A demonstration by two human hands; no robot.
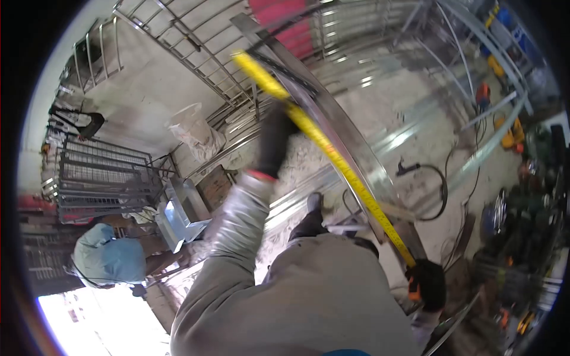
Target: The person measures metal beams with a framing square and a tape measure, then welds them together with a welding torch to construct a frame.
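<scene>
A yellow tape measure (341,163) runs diagonally across the view, its blade pulled far out. My right hand (430,285), in a dark glove, is closed around its orange case (414,289) at the lower right. My left hand (276,139), also gloved and smeared by motion, is closed at the blade; the free end sticks out past it to the upper left. Below and alongside the blade lies a long grey metal beam (350,127), roughly parallel to it. A dark slim bar (285,74) rests near the beam's far part.
A person in a light blue top (110,255) bends at the left beside a sheet-metal box (184,207). Barred metal frames (107,172) stand behind. A white sack (196,133) sits by the wall. A black hose (442,187), cables and power tools (512,133) lie at right.
</scene>
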